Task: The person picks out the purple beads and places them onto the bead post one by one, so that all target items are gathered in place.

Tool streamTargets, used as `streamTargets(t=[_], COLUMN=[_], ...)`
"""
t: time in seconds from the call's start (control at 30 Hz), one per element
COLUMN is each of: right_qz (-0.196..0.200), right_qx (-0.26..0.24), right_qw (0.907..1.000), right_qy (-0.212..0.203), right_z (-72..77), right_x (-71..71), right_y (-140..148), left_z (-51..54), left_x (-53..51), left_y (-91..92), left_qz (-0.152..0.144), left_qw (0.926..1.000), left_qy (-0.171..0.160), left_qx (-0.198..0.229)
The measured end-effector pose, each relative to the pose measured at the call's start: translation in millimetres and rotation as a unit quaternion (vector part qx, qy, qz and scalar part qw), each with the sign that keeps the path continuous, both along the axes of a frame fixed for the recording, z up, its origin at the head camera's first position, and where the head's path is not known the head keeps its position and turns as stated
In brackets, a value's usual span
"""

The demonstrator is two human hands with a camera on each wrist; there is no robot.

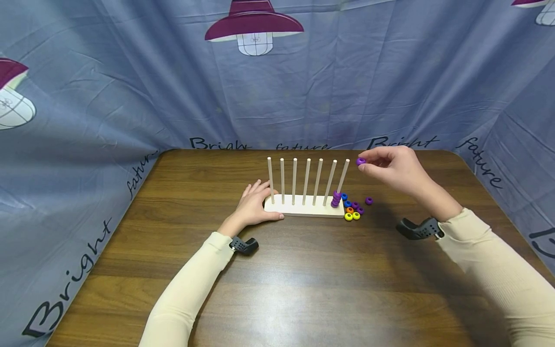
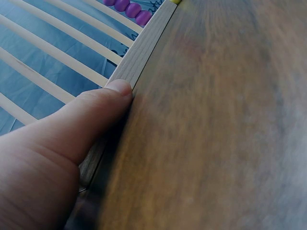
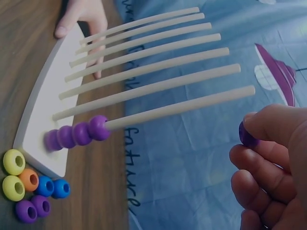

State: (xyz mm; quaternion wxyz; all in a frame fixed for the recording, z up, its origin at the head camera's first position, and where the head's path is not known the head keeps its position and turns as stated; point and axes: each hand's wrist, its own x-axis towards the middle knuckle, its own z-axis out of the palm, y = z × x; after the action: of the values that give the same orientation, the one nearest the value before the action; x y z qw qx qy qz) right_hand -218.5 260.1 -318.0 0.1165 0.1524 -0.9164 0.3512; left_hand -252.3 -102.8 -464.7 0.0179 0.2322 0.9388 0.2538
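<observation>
A pale wooden peg board [image 1: 299, 208] with a row of several upright rods stands on the table. My left hand [image 1: 255, 205] holds its left end, the thumb [image 2: 108, 96] along the front edge and the fingers behind. Purple beads [image 3: 82, 133] are stacked on the rightmost rod [image 3: 192, 105]. My right hand [image 1: 396, 166] pinches another purple bead [image 1: 361, 161] between thumb and fingertips, just right of that rod's top and apart from it. Beside the board's right end lie loose yellow beads [image 3: 13, 188], an orange bead [image 3: 29, 179], blue beads [image 3: 61, 188] and purple beads [image 3: 26, 211].
The brown wooden table [image 1: 277, 279] extends around the board. Behind and at both sides hangs a blue cloth [image 1: 329, 86] printed with lamps and lettering. One loose purple bead [image 1: 368, 200] lies slightly apart from the others, below my right hand.
</observation>
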Motion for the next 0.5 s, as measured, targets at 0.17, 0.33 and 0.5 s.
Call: streamTargets(t=[0.17, 0.33, 0.5], right_qz=[0.005, 0.012, 0.017], right_qx=[0.002, 0.001, 0.000], right_qw=[1.0000, 0.9999, 0.9998], right_qy=[0.003, 0.006, 0.010], right_z=[5.3, 9.7, 14.5], right_x=[0.0, -0.2, -0.9], right_y=[-4.3, -7.8, -10.6], left_z=[0.1, -0.1, 0.3], left_x=[-0.1, -0.2, 0.1], left_y=[0.4, 0.3, 0.3], left_qz=[-0.001, 0.000, 0.001], left_qw=[1.0000, 1.0000, 1.0000], left_qy=[0.004, 0.002, -0.001], left_qx=[-0.001, -0.002, 0.000])
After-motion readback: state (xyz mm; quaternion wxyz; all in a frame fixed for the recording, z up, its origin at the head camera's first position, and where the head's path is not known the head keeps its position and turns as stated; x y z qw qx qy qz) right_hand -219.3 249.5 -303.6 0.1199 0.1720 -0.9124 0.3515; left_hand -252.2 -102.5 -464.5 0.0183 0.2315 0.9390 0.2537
